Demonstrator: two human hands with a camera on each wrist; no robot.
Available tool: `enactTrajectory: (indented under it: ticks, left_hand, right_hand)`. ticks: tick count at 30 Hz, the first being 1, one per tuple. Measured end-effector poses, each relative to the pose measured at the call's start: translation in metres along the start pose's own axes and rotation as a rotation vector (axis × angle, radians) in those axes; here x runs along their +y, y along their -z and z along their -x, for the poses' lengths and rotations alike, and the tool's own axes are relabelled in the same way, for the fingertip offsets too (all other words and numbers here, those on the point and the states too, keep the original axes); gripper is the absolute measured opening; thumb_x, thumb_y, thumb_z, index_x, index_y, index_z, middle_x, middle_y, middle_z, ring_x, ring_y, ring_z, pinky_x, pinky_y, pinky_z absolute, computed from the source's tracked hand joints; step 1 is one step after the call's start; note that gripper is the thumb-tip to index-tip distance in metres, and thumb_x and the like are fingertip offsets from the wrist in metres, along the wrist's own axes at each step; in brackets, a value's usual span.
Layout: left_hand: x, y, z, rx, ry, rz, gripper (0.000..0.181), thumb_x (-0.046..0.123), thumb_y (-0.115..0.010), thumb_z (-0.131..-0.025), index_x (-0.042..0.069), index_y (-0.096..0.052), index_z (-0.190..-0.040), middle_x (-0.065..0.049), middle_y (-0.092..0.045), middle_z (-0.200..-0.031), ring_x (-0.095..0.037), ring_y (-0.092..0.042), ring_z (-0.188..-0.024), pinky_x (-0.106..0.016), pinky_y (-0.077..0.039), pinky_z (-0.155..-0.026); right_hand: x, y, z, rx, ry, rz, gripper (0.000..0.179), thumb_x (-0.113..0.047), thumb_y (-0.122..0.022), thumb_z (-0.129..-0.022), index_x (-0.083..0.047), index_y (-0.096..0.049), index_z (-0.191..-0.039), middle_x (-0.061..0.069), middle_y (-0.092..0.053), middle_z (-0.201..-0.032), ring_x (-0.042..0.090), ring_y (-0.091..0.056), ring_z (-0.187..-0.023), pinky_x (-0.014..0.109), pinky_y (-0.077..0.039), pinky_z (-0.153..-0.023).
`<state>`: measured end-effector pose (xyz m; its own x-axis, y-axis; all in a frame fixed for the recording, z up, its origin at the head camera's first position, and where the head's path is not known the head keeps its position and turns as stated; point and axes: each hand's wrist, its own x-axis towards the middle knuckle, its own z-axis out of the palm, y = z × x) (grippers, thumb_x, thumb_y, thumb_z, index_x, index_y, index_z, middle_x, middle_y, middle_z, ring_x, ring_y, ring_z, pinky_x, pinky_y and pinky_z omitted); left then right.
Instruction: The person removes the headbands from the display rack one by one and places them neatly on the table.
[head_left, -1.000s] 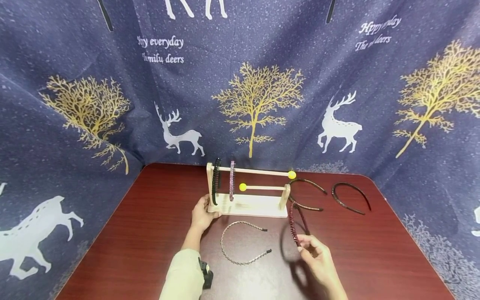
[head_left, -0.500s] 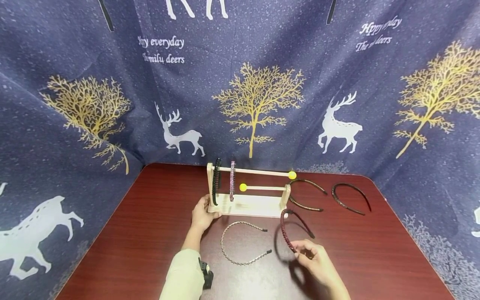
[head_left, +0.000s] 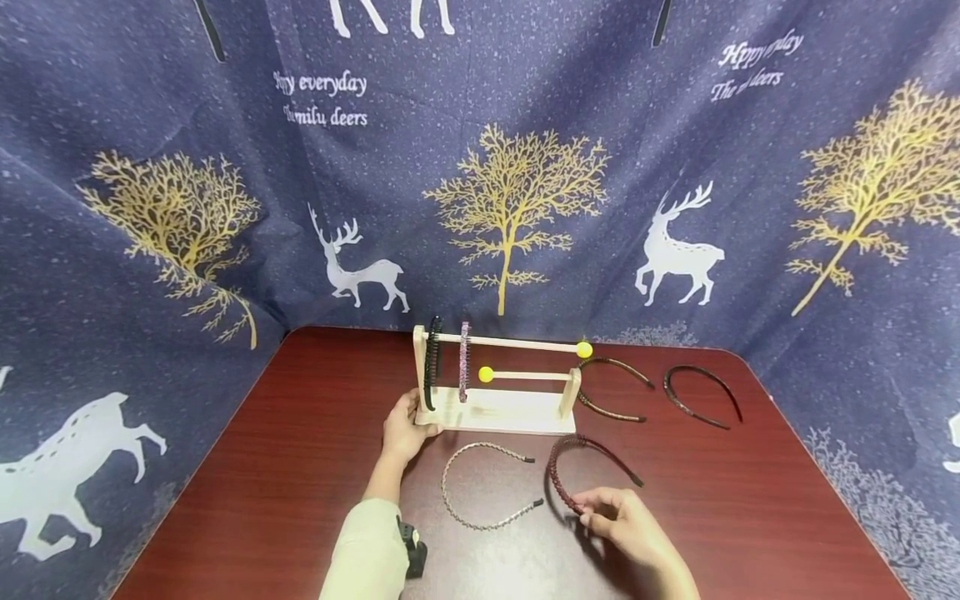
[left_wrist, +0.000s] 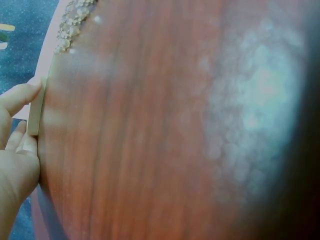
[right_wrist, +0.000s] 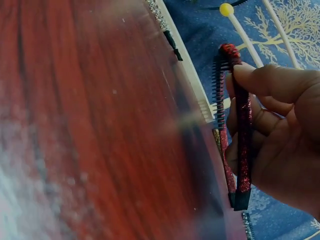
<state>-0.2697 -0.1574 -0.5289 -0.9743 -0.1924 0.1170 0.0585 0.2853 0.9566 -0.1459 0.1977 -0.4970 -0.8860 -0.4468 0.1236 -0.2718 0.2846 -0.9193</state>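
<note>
Fingers of the left hand (head_left: pixel 405 432) grip the left end of a pale wooden stand (head_left: pixel 521 411); before it lies a silvery curved headband (head_left: pixel 445 492). Rightward, over the reddish-brown table (head_left: pixel 727 517), a glittery dark-red toothed headband (head_left: pixel 553 471) is pinched by one side in the right hand (head_left: pixel 626 527). Light and springy, I'd guess, best held near a tip.

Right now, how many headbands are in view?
6: black one and purple one on the rack, silver one in front, red one in the right hand, gold one and brown one on the table's right.
</note>
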Motion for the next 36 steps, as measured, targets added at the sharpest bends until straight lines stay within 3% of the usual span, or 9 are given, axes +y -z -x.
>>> enactTrajectory:
  ticks: [11,23,36]
  left_hand:
    - [0.003,0.0,0.001,-0.008,-0.008,0.0,0.075,-0.013,-0.078,-0.061,-0.007,-0.046,-0.128,-0.029,-0.048,-0.128,-0.038,-0.044,-0.121,-0.039,-0.037,-0.102]
    - [0.004,0.001,0.002,0.002,0.0,-0.007,0.075,-0.014,-0.077,-0.059,-0.007,-0.046,-0.127,-0.029,-0.049,-0.126,-0.037,-0.045,-0.12,-0.038,-0.037,-0.102]
    - [0.003,0.0,0.001,-0.002,0.003,0.016,0.077,-0.015,-0.077,-0.059,-0.008,-0.045,-0.128,-0.029,-0.049,-0.127,-0.037,-0.044,-0.121,-0.038,-0.037,-0.103]
  right_hand:
    - [0.004,-0.005,-0.009,-0.072,-0.15,-0.004,0.022,0.009,-0.058,-0.079,0.01,-0.064,-0.1,0.012,-0.065,-0.084,0.004,-0.052,-0.066,0.019,-0.047,-0.055]
    - [-0.002,-0.019,-0.025,-0.088,-0.166,0.057,0.021,0.008,-0.063,-0.073,0.007,-0.066,-0.093,0.002,-0.06,-0.072,0.006,-0.052,-0.062,0.018,-0.045,-0.048]
    - [0.001,-0.016,-0.02,-0.087,-0.156,0.053,0.021,0.011,-0.06,-0.073,0.006,-0.066,-0.092,0.005,-0.062,-0.075,0.006,-0.052,-0.064,0.019,-0.045,-0.05]
